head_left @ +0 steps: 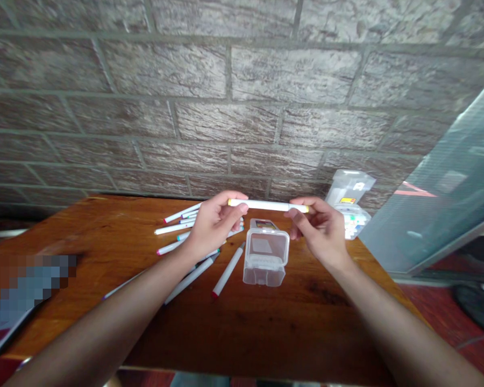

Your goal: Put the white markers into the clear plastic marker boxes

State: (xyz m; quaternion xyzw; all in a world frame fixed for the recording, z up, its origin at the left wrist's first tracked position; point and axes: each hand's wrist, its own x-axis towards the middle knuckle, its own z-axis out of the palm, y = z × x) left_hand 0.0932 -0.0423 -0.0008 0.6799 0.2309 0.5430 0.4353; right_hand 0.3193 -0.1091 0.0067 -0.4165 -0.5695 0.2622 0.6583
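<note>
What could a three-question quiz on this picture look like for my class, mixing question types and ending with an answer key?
1. Multiple choice: What colour are the ends of the marker held between the left hand and the right hand?
a) red
b) yellow
c) blue

2. True or false: The loose markers on the table lie to the left of the nearer clear box.

3. Fill in: Of the two hands, the one closer to the farther clear box is the ____ hand.

Key: 1. b; 2. true; 3. right
</note>
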